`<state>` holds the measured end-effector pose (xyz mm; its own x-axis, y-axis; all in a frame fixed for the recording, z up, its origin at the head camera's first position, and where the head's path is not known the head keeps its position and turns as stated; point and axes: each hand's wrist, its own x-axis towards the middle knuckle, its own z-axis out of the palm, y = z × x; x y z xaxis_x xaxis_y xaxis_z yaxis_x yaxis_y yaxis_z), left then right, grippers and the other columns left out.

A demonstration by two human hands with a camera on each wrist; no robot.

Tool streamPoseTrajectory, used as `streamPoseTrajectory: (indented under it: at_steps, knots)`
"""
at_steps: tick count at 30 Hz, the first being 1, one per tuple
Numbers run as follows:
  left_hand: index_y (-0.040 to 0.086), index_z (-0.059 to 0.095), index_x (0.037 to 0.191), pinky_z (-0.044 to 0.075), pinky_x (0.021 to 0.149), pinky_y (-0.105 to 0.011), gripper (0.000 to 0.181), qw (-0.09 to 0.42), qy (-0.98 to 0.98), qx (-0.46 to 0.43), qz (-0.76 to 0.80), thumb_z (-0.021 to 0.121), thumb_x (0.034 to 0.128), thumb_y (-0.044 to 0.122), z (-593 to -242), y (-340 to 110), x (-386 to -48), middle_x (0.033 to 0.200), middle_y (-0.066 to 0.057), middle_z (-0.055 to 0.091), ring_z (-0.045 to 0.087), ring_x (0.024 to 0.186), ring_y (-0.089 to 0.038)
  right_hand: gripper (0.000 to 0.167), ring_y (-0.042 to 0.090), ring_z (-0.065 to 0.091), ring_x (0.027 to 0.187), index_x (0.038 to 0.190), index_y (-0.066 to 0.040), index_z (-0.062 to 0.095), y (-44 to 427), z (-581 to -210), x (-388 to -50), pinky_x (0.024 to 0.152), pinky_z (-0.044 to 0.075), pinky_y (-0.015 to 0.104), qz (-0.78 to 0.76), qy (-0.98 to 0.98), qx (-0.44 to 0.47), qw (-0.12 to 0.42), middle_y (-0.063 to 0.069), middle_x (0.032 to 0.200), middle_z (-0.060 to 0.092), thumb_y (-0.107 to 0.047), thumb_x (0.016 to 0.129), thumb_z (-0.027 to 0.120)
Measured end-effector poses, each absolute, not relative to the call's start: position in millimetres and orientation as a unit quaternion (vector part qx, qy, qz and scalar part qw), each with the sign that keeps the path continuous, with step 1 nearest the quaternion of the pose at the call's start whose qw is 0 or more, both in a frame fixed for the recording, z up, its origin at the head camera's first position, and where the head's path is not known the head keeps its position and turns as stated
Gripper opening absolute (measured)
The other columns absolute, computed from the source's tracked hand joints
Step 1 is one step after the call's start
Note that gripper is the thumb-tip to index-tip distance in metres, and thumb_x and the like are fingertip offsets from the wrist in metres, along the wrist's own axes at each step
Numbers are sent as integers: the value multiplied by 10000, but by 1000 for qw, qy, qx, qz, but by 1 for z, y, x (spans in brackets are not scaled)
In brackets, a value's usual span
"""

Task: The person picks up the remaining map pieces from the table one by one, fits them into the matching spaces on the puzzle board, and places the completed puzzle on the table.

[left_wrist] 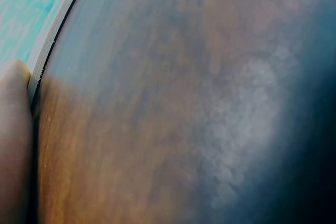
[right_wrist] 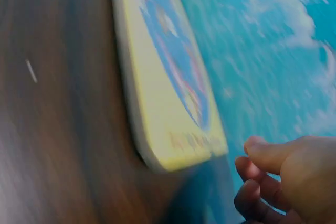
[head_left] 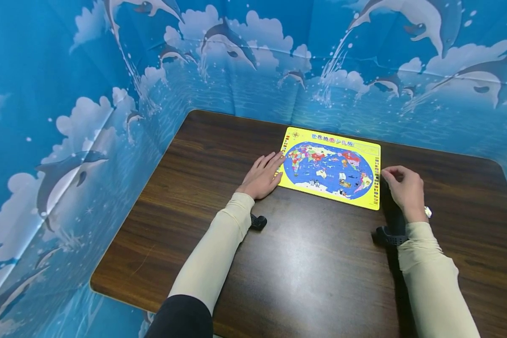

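A yellow-bordered world map board [head_left: 327,188] lies flat near the far edge of the table. My left hand [head_left: 262,177] rests with its fingers straight over the board's left edge. Close to the right edge is my right hand [head_left: 407,190], thumb and fingers loosely bent towards each other. In the right wrist view the right hand [right_wrist: 294,174] stands apart from the corner of the map board [right_wrist: 149,93], and I see nothing between its fingertips. The left wrist view shows only one finger [left_wrist: 13,145] beside a pale edge; the rest of that hand is hidden.
The dark wooden table [head_left: 304,263] has rounded corners and carries a bright glare in the middle. A blue dolphin-print curtain [head_left: 253,89] closes off the back and left. Black wrist mounts sit on both forearms, the left mount [head_left: 258,222] close above the table.
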<state>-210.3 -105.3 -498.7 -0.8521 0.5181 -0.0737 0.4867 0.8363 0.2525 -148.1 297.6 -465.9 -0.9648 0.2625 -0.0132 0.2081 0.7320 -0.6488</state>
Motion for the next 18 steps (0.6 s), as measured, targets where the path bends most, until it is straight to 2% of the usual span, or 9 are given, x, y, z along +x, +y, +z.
streamPoseTrajectory:
  at_steps: [4,6,8,10,13,18]
  knots:
    - [230,162,1692,29,1356,-392,595,75,954,267,112,267,1133,405,-499,-104,-210,1777,43,100,60,1652,-182,494,-19,499,797,1302,-15,692,330,-461,-130,609,402,166,330,-928,-166,52,241,1233,692,-421,1076,524]
    - [230,157,1692,31,1356,-394,597,75,954,268,111,268,1133,407,-499,-103,-210,1777,43,97,58,1652,-184,486,-69,456,778,1310,-18,689,344,-459,-120,616,399,174,318,-929,-183,44,242,1260,687,-410,1080,515]
    - [231,159,1692,34,1356,-397,596,73,955,267,110,272,1134,406,-499,-104,-210,1777,44,98,59,1652,-185,473,5,518,820,1306,3,683,355,-458,-112,621,404,203,305,-934,-186,32,273,1279,676,-379,1088,511]
    - [231,166,1691,39,1356,-401,595,70,955,264,112,283,1134,404,-500,-104,-210,1776,45,106,64,1652,-186,468,159,568,896,1309,23,672,362,-457,-105,643,409,246,293,-940,-177,13,305,1290,659,-359,1096,505]
    - [228,176,1690,46,1356,-407,596,67,956,262,115,294,1132,401,-500,-105,-210,1775,42,113,72,1652,-190,472,378,550,983,1297,58,657,367,-457,-98,671,394,317,278,-947,-160,-13,353,1287,629,-346,1099,513]
    - [227,178,1690,50,1356,-409,594,69,955,262,118,291,1131,396,-498,-106,-210,1775,42,115,79,1651,-193,479,397,524,924,1257,63,678,367,-459,-92,654,386,350,264,-952,-150,-36,360,1249,638,-367,1058,609]
